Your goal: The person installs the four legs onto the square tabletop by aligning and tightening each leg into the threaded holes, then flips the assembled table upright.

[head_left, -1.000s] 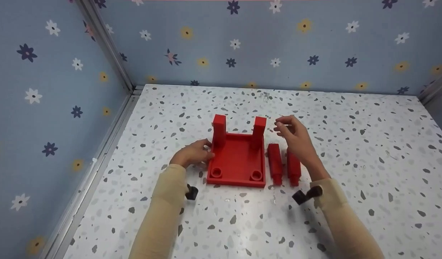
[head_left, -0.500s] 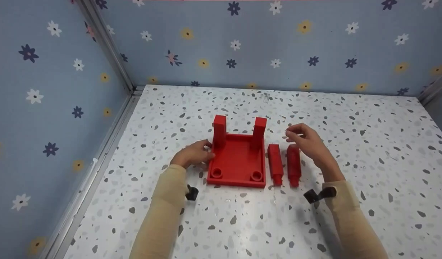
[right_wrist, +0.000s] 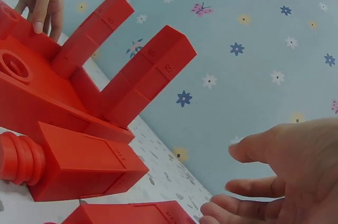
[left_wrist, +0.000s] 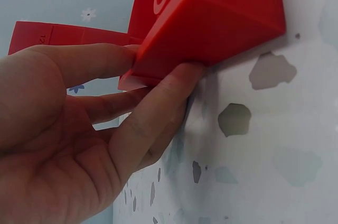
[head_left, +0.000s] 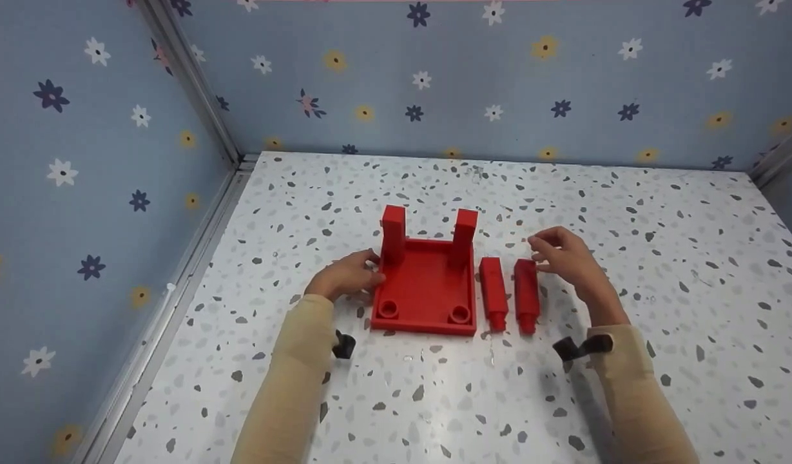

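A red square base (head_left: 424, 283) lies on the speckled table (head_left: 434, 399), with two red legs (head_left: 393, 232) (head_left: 465, 229) standing upright at its far corners. My left hand (head_left: 347, 276) holds the base's left edge; in the left wrist view its thumb and fingers (left_wrist: 158, 108) press on a corner of the base (left_wrist: 222, 18). Two loose red legs (head_left: 492, 293) (head_left: 526, 295) lie side by side to the right of the base. My right hand (head_left: 563, 258) hovers at the far end of the right one, fingers relaxed, holding nothing. In the right wrist view, that hand (right_wrist: 274, 176) is just above a loose leg (right_wrist: 132, 214).
Blue flowered walls (head_left: 473, 84) close in the table at the back and left (head_left: 80, 193), with a metal rail (head_left: 176, 283) along the left edge. Bare tabletop lies in front of the base and to the right.
My right hand has moved right and toward me, from beside the right upright leg to the far end of the right loose leg. The left hand and the base have stayed put.
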A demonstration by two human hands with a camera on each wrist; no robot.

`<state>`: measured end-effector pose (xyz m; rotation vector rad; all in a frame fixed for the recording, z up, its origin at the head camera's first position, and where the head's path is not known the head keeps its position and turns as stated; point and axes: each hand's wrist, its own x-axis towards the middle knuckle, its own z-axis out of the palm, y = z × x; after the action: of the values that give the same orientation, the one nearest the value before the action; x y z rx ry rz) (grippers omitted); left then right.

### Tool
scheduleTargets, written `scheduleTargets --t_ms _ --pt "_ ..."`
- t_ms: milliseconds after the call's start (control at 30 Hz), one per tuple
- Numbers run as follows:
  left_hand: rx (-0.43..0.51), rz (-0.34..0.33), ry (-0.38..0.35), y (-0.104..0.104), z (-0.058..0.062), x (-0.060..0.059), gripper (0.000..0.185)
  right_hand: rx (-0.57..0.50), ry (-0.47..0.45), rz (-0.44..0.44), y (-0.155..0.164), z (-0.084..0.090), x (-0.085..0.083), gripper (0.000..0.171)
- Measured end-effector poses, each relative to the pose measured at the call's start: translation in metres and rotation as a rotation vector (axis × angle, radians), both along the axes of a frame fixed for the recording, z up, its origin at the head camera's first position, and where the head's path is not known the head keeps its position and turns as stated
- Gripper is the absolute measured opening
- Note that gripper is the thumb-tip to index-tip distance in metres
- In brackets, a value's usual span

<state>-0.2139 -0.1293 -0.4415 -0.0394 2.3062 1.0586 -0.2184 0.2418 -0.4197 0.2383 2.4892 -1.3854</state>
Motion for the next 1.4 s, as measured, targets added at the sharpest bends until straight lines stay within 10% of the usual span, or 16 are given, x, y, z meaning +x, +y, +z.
scheduleTargets --t_ms 600,1400 --pt "0.017 0.044 -0.062 0.001 0.0 -0.003 0.043 0.078 -0.212 0.06 0.007 -0.006 -0.001 0.068" --pt "0.04 0.024 -0.044 0.001 -0.002 -0.002 0.042 0.231 -0.235 0.194 -0.001 -0.015 0.011 0.078"
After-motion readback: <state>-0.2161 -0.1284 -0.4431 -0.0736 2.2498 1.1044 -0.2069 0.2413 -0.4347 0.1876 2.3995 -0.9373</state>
